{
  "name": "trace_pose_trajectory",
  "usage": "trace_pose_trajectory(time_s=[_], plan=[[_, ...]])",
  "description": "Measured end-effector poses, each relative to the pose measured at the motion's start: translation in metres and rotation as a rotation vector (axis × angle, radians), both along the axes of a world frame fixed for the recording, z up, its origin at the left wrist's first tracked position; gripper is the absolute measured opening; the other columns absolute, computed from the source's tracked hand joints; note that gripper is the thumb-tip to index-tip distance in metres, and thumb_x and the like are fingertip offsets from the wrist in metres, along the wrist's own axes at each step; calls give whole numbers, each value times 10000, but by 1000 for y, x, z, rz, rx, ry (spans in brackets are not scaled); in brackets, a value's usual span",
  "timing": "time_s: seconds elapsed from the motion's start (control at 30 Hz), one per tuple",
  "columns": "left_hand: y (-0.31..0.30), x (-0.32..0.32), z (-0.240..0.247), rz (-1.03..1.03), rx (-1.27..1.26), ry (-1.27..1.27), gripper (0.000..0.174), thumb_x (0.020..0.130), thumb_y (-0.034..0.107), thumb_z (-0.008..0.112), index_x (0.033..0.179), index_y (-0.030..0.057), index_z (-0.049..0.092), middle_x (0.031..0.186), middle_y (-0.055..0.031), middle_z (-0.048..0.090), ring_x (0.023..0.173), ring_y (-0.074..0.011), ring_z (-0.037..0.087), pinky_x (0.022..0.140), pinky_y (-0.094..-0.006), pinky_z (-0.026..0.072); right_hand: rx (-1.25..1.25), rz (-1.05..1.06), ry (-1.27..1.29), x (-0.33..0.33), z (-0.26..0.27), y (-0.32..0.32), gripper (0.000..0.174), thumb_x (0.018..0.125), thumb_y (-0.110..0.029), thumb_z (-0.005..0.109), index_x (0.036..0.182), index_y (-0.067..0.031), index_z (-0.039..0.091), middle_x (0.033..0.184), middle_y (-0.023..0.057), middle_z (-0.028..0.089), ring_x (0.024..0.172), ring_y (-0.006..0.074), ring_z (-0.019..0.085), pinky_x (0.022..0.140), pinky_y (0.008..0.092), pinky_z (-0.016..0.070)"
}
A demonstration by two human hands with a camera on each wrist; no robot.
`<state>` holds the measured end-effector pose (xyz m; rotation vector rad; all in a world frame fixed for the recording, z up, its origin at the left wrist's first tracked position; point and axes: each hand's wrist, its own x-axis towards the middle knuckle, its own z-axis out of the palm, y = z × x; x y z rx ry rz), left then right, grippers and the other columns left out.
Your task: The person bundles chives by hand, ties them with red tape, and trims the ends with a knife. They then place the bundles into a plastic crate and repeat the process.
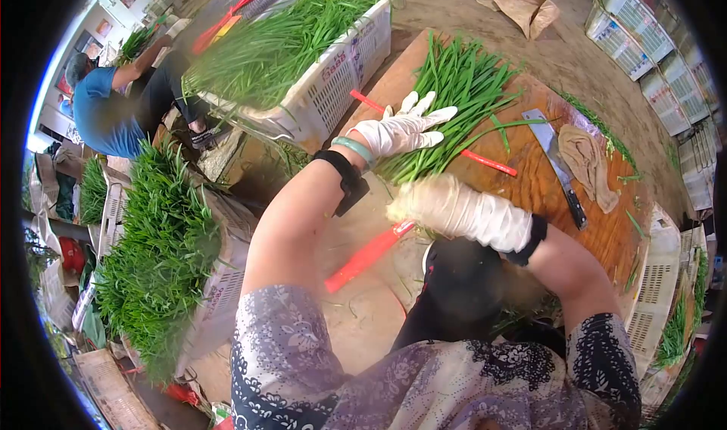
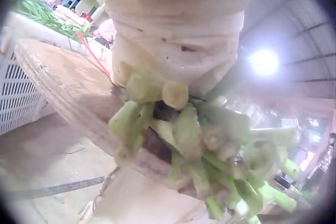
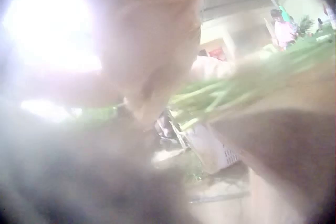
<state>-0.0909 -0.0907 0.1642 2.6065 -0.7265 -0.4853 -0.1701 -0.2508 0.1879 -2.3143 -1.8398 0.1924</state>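
A bunch of long green stalks [image 1: 462, 74], looking like garlic chives, lies across the wooden board [image 1: 522, 195]. My gloved left hand [image 1: 405, 131] rests on the bunch with its fingers spread and straight. In the left wrist view the pale stem ends [image 2: 189, 140] stick out below the glove. A red strip [image 1: 488, 163] runs under the bunch, its two ends showing on either side. My gloved right hand [image 1: 447, 203] is motion-blurred beside the stem ends at the board's near edge; I cannot tell how its fingers lie. Below it shows a broad red strip [image 1: 367, 260].
A knife [image 1: 549, 142] and a brown cloth [image 1: 583, 157] lie on the board's right. A white crate [image 1: 333, 89] of greens stands at far left, with another heap of greens [image 1: 159, 248] nearer. A person in blue [image 1: 113, 108] sits beyond. Stacked crates [image 1: 636, 36] line the right.
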Motion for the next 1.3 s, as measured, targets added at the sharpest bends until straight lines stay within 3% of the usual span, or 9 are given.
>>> trace_pose_trajectory(time_s=[0.23,0.3,0.37,0.43,0.5,0.6,0.8,0.97,1.3], plan=[[-4,-3,8,10,59,14,588,966,482,415,1494,396,170,1583,-140,37,1448,-392,-5,1111,-620,56,366,556,875,-16,97,-8,205,891,-141,551,1067,-85,639,925,64,668,869,212,623,756,327,506],[-2,-5,-7,-6,58,-60,576,974,470,402,1496,381,178,1577,-147,76,1448,-390,15,1115,-607,61,72,-589,80,51,115,-32,448,858,-146,628,1268,-49,478,1091,142,618,999,263,600,847,364,496],[-5,-5,4,38,34,-22,560,981,450,400,1495,375,192,1573,-151,101,1448,-386,28,1116,-598,69,131,-1014,-356,75,112,-68,576,864,-151,633,1372,-30,391,1174,200,589,1071,297,586,891,385,487],[-6,-6,3,48,65,-27,566,976,444,419,1493,375,200,1576,-150,82,1448,-391,18,1113,-598,75,516,-758,-338,67,69,-109,522,908,-156,564,1379,-28,378,1174,239,578,1086,312,580,888,391,479],[-11,-7,4,69,70,-9,584,972,440,430,1498,361,188,1579,-155,56,1447,-396,9,1112,-598,66,473,-896,114,39,57,-131,180,899,-135,589,1035,-53,674,1027,68,684,907,203,641,811,333,501],[-9,-6,-3,77,-23,16,612,971,427,439,1510,328,165,1580,-163,41,1445,-403,-8,1110,-603,43,607,-855,-202,12,20,-191,215,833,-134,673,1031,-49,659,915,131,681,833,264,646,747,335,505],[12,-2,16,101,-302,-353,607,940,323,550,1482,211,301,1535,-165,240,1419,-368,195,1138,-463,169,812,-1140,432,-6,-14,-205,243,831,-23,683,1070,-11,644,959,124,681,833,194,645,755,318,504],[45,-16,48,789,-1121,-210,511,914,238,632,1364,76,454,1361,-119,466,1194,-207,480,1014,-318,371,614,-1273,788,14,-17,-174,520,920,-411,592,1252,-16,532,945,69,660,737,123,571,652,273,482],[67,33,-52,1041,-1036,-81,216,865,199,695,993,28,661,888,8,646,810,-99,540,753,-276,444,1265,-1249,1435,28,-63,-148,162,883,-204,610,908,-46,631,697,19,575,566,91,524,501,228,408]])
